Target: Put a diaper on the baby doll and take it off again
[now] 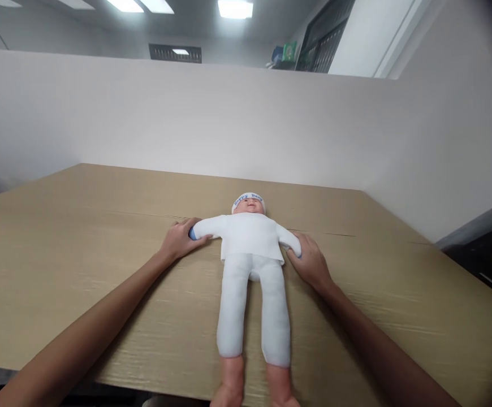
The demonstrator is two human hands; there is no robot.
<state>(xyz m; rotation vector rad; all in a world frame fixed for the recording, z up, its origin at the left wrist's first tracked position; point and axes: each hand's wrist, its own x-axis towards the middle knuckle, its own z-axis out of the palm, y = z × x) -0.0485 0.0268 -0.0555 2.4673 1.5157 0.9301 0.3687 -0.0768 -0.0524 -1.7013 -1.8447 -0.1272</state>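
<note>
A baby doll [252,234] lies on its back on the table, its head away from me and its bare feet at the near edge. It wears a white long-sleeved top, white trousers [233,305] and a white cap [248,198] with blue lettering. Both of its arms are spread outward. My left hand [182,239] is closed round the end of the sleeve on the left, where a blue cuff shows. On the other side, my right hand [309,260] grips the end of the right-side sleeve [290,242]. The doll's own hands are hidden.
The broad table [102,226] has a tan, wood-like top with thin seams. Behind it stands a pale partition wall [186,118], with another wall on the right. A dark object [487,254] sits beyond the table's right edge. Ceiling lights show above.
</note>
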